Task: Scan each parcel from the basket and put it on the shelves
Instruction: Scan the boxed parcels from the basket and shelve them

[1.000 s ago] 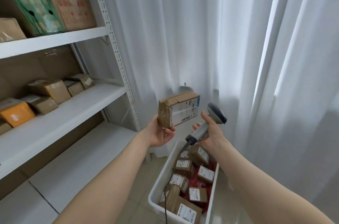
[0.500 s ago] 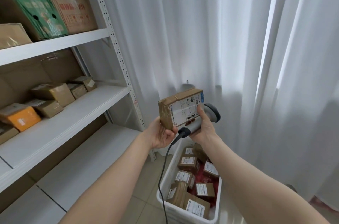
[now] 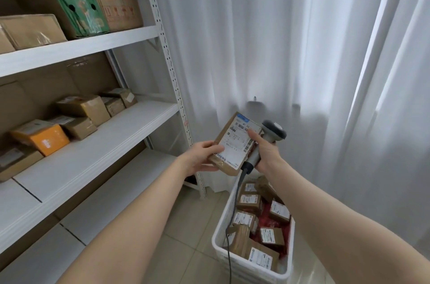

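White curtains (image 3: pixel 267 28) behind; metal shelves (image 3: pixel 97 142) at left carrying cardboard boxes (image 3: pixel 81 109). Head view: one parcel (image 3: pixel 232 144), label up and tilted, held in the air just above the basket. Left grip (image 3: pixel 204 155): fingers curled round the parcel's lower left edge. Right grip (image 3: pixel 267 153): closed round the scanner (image 3: pixel 272 132) handle, one finger touching the label. White basket (image 3: pixel 218 246) on the floor holds labelled parcels (image 3: pixel 250 202); cable (image 3: pixel 232 214) hangs across it.
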Motion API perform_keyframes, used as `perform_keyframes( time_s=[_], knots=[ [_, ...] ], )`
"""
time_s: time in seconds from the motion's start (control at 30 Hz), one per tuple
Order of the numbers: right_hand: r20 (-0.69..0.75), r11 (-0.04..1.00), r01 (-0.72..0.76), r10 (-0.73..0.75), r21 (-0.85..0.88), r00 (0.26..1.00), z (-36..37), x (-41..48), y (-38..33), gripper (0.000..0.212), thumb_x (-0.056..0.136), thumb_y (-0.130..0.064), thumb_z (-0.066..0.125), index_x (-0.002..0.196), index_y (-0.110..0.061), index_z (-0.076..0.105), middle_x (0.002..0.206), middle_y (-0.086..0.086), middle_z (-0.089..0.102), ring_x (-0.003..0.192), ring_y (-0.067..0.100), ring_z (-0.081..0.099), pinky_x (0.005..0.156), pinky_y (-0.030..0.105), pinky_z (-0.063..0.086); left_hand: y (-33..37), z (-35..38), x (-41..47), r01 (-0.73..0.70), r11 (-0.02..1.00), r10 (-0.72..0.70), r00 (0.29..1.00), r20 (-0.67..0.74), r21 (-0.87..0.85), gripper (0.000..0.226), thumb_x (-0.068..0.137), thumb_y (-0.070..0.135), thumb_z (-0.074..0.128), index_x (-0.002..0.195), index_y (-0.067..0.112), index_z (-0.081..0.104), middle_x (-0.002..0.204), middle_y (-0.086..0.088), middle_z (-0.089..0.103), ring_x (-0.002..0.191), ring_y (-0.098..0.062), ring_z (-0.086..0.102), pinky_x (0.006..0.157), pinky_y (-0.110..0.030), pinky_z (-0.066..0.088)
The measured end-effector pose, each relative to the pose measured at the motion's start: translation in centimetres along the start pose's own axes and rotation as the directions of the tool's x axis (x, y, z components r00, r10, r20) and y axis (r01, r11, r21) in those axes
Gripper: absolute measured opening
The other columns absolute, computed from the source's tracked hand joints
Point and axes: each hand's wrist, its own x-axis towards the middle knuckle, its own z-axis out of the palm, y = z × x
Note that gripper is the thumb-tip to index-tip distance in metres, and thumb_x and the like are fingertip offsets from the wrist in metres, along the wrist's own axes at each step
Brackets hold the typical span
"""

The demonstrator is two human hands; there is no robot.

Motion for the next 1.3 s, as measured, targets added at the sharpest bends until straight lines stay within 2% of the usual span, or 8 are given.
perform_keyframes(
  time_s=[0.07,0.17,0.27,0.37,0.5,0.67,1.1,1.3],
  knots=[
    [-0.050,0.996,0.012,-0.016,-0.088,0.999,0.7,0.0,0.2,0.038,0.086,-0.015,0.073,0.119,-0.009,0.055,0.103,0.011,0.070,0.089,0.027,0.069,0.088,0.047,0.056,-0.8,-0.3,0.5,0.003,0.995,-0.010,0.998,-0.059,-0.102,0.044,0.085,0.021,0.071,0.125,0.012,0.056,0.098,-0.006,0.074,0.092,-0.022,0.071,0.074,-0.038,0.059],
    [-0.113,0.969,-0.006,-0.023,-0.247,0.993,1.2,-0.2,0.4,0.025,0.089,-0.022,0.070,0.107,-0.010,0.057,0.083,0.006,0.061,0.066,0.017,0.055,0.063,0.031,0.050,-1.9,-0.4,1.2,-0.032,0.955,-0.037,0.973,-0.226,-0.294,0.041,0.088,0.014,0.067,0.126,0.007,0.054,0.094,-0.007,0.071,0.085,-0.023,0.069,0.068,-0.041,0.057],
    [0.022,0.938,-0.029,0.038,-0.344,0.999,1.7,-1.0,0.7,0.015,0.090,-0.020,0.067,0.100,-0.010,0.061,0.067,0.006,0.058,0.053,0.015,0.050,0.053,0.028,0.044,-2.4,-0.4,1.7,-0.041,0.924,-0.085,0.946,-0.311,-0.379,0.041,0.089,0.011,0.066,0.127,0.008,0.051,0.091,-0.005,0.067,0.081,-0.022,0.066,0.067,-0.041,0.055],
    [0.133,0.888,-0.001,0.070,-0.459,0.989,3.0,-2.1,1.3,0.013,0.092,-0.017,0.063,0.100,-0.007,0.062,0.062,0.006,0.056,0.049,0.015,0.049,0.049,0.025,0.044,-2.7,-0.6,2.1,-0.032,0.910,-0.119,0.934,-0.336,-0.413,0.044,0.089,0.009,0.065,0.130,0.009,0.047,0.101,-0.009,0.067,0.086,-0.025,0.065,0.080,-0.049,0.053],
    [0.124,0.872,0.002,0.067,-0.489,0.990,4.4,-2.7,2.1,0.011,0.091,-0.012,0.062,0.098,-0.004,0.061,0.062,0.007,0.054,0.046,0.015,0.048,0.047,0.024,0.043,-3.4,-1.1,2.4,-0.028,0.888,-0.157,0.919,-0.361,-0.458,0.044,0.090,0.006,0.063,0.130,0.008,0.045,0.118,-0.016,0.064,0.101,-0.032,0.063,0.092,-0.056,0.049],
    [0.130,0.852,-0.029,0.114,-0.523,0.985,5.0,-3.1,2.2,0.008,0.090,-0.011,0.061,0.093,-0.004,0.062,0.059,0.006,0.055,0.045,0.014,0.048,0.046,0.023,0.043,-4.0,-1.8,2.3,-0.023,0.874,-0.188,0.905,-0.381,-0.485,0.042,0.090,0.004,0.063,0.128,0.006,0.045,0.122,-0.018,0.062,0.109,-0.036,0.061,0.095,-0.059,0.046],
    [0.160,0.794,-0.027,0.156,-0.607,0.975,6.6,-3.6,2.7,0.004,0.088,-0.010,0.059,0.091,-0.007,0.060,0.052,0.002,0.053,0.042,0.013,0.046,0.044,0.021,0.043,-4.4,-3.1,1.3,-0.015,0.858,-0.220,0.892,-0.394,-0.513,0.032,0.090,0.005,0.063,0.118,0.008,0.048,0.120,-0.018,0.064,0.106,-0.034,0.064,0.092,-0.059,0.048],
    [0.179,0.777,-0.028,0.180,-0.629,0.967,7.4,-4.0,3.4,0.005,0.087,-0.010,0.059,0.091,-0.007,0.059,0.054,0.002,0.052,0.041,0.012,0.046,0.043,0.020,0.043,-4.8,-4.2,0.8,-0.017,0.848,-0.231,0.888,-0.397,-0.530,0.041,0.090,0.004,0.062,0.128,0.005,0.046,0.121,-0.019,0.063,0.109,-0.036,0.062,0.094,-0.062,0.046]
  ],
)
